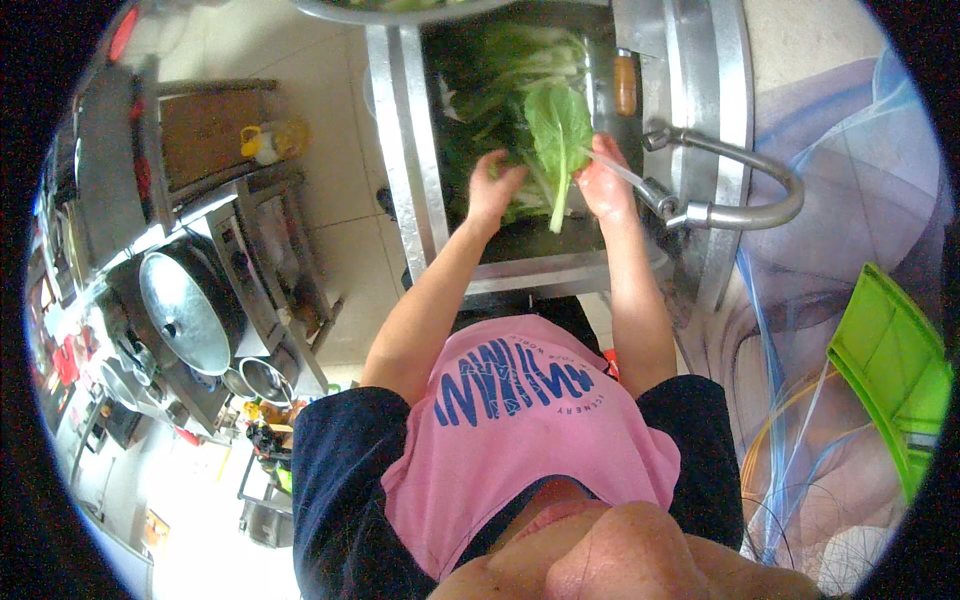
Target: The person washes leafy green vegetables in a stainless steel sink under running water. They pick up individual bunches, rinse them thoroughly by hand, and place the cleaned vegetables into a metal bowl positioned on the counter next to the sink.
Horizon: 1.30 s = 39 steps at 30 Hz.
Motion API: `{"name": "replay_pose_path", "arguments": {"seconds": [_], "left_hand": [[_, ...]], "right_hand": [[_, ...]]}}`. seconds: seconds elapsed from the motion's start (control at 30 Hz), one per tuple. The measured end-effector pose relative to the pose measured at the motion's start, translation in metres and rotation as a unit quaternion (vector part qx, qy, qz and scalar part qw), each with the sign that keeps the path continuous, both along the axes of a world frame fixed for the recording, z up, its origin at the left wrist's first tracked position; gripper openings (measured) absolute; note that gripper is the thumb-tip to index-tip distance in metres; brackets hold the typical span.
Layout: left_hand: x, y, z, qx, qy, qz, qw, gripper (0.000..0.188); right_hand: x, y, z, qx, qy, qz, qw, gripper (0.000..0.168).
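Note:
A leafy green with a pale stem (556,142) hangs over the sink, its right edge at the fingers of my right hand (606,180). Water runs from the faucet spout (660,201) onto that hand and leaf. To the left, my left hand (495,187) is blurred, with thumb and fingers apart over the basin. Below both hands, more leafy greens (495,97) lie in the dark water of the metal sink (411,135); motion blur softens their outlines.
A wooden handle (625,84) rests at the sink's right side. Beyond the sink's far end is a metal bowl rim (405,16). On the right, a green plastic object (892,367) stands against the patterned wall. Left, a lidded pan (184,311) sits on a stove.

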<state>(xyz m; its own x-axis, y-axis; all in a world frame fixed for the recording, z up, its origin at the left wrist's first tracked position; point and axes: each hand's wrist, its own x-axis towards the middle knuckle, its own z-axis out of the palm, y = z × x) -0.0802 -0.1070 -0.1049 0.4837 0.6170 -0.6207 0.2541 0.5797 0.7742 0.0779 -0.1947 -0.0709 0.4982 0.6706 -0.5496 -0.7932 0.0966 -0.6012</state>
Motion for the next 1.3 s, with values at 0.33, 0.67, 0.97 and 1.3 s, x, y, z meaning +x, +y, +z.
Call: {"name": "replay_pose_path", "arguments": {"seconds": [0.33, 0.67, 0.97, 1.3], "left_hand": [[0.037, 0.008, 0.048, 0.105, -0.104, 0.047, 0.988, 0.081], [0.060, 0.033, 0.026, -0.108, -0.119, 0.191, 0.968, 0.033], [0.062, 0.018, 0.049, -0.329, -0.246, 0.080, 0.908, 0.022], [0.050, 0.029, 0.041, -0.377, -0.266, -0.047, 0.886, 0.037]], "right_hand": [[0.008, -0.019, 0.009, -0.024, 0.033, -0.024, 0.999, 0.014], [-0.001, -0.003, 0.036, -0.229, -0.572, 0.067, 0.785, 0.021], [-0.011, -0.006, 0.037, -0.118, -0.693, 0.057, 0.709, 0.018], [0.013, 0.023, 0.044, -0.115, -0.115, 0.075, 0.984, 0.035]]}}
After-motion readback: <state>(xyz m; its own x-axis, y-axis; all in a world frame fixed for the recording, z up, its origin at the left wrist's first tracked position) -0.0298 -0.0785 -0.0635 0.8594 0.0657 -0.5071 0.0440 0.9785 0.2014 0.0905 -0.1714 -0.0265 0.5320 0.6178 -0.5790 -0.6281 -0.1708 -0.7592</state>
